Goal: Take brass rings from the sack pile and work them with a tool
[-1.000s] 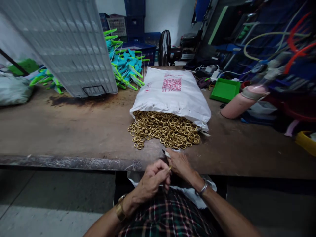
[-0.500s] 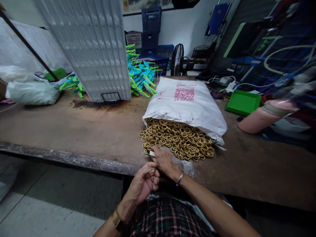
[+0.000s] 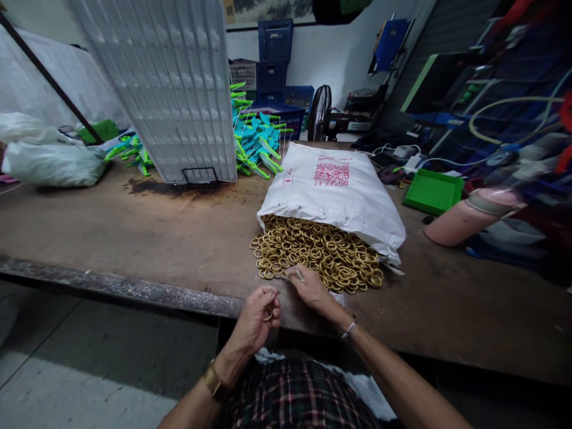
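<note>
Many brass-coloured rings spill from the mouth of a white sack with red print, lying on the brown table. My left hand, with a gold watch on its wrist, is closed near the table's front edge, and a ring shows between its fingers. To its right, my right hand reaches to the front left edge of the ring pile. Its fingers are pinched together on something small that I cannot make out.
A tall ribbed translucent panel stands behind on the left, beside turquoise and green plastic pieces. A plastic bag lies far left. At right are a green tray and a pink bottle.
My hands have moved apart. The right one has shifted right, and the small white and dark item at its fingertips no longer shows clearly. The left fingers have closed more.
</note>
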The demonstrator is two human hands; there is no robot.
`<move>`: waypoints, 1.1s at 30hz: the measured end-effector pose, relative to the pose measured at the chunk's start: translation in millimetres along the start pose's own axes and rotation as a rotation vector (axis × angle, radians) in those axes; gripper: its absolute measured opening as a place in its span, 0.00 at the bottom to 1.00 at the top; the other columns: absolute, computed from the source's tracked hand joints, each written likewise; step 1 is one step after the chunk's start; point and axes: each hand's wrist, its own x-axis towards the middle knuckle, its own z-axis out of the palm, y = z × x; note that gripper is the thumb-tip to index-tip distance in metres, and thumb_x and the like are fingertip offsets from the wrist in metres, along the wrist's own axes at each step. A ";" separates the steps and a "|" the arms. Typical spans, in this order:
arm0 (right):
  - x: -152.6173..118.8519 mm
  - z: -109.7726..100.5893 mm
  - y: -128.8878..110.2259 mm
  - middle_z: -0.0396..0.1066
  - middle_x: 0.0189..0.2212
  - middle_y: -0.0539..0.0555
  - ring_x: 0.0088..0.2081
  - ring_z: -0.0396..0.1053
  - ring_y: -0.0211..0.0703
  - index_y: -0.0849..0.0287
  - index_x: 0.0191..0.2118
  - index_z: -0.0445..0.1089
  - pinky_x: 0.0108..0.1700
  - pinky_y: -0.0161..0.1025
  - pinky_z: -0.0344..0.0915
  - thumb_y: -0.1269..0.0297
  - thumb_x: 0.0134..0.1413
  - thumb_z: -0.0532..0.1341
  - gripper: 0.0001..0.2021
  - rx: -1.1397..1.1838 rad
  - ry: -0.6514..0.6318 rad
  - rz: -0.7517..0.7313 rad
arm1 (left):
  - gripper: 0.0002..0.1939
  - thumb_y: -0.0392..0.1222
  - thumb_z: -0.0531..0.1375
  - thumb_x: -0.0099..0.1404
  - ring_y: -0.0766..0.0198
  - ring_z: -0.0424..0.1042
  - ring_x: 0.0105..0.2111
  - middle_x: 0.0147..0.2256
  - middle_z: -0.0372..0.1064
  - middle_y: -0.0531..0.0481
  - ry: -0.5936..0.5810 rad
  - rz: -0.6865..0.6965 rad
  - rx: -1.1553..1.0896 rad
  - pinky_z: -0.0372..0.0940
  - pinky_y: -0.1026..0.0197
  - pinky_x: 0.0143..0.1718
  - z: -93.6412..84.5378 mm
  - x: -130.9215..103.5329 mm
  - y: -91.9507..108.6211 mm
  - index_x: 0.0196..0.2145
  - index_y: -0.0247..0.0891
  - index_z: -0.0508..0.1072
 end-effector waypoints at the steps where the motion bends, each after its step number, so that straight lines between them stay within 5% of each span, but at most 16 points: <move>1: -3.3 -5.2 2.0 0.59 0.20 0.46 0.23 0.54 0.35 0.58 0.24 0.59 0.27 0.32 0.51 0.65 0.51 0.50 0.08 0.096 0.004 0.038 | 0.15 0.47 0.64 0.51 0.76 0.57 0.16 0.21 0.62 0.58 0.014 0.041 0.082 0.50 0.72 0.16 2.3 3.0 -0.5 0.31 0.37 0.65; 6: -23.2 -17.4 8.2 0.54 0.16 0.43 0.20 0.51 0.32 0.58 0.23 0.59 0.24 0.31 0.50 0.62 0.50 0.52 0.09 0.395 -0.091 0.117 | 0.21 0.53 0.60 0.53 0.76 0.52 0.13 0.20 0.60 0.60 0.027 0.139 0.397 0.46 0.71 0.13 10.7 19.7 -7.7 0.40 0.37 0.64; 18: -37.6 -8.7 -2.1 0.52 0.12 0.43 0.15 0.48 0.31 0.58 0.21 0.59 0.19 0.31 0.47 0.53 0.56 0.49 0.18 0.524 -0.117 0.219 | 0.13 0.50 0.59 0.55 0.75 0.50 0.15 0.18 0.59 0.59 -0.034 0.254 0.580 0.46 0.68 0.17 18.7 20.6 -15.5 0.26 0.36 0.67; 26: -33.3 -11.7 -2.7 0.59 0.17 0.46 0.22 0.55 0.33 0.59 0.21 0.59 0.26 0.32 0.53 0.56 0.52 0.51 0.15 0.363 -0.056 0.131 | 0.16 0.53 0.59 0.55 0.77 0.50 0.13 0.18 0.58 0.59 -0.128 0.068 0.428 0.44 0.70 0.14 14.3 20.0 -19.3 0.28 0.36 0.64; 33: -31.3 -8.2 0.6 0.60 0.18 0.46 0.22 0.57 0.34 0.58 0.22 0.60 0.28 0.33 0.55 0.59 0.52 0.50 0.12 0.452 -0.079 0.142 | 0.16 0.51 0.61 0.54 0.78 0.50 0.14 0.21 0.61 0.58 -0.172 -0.025 0.255 0.41 0.71 0.13 16.0 19.5 -19.2 0.28 0.36 0.63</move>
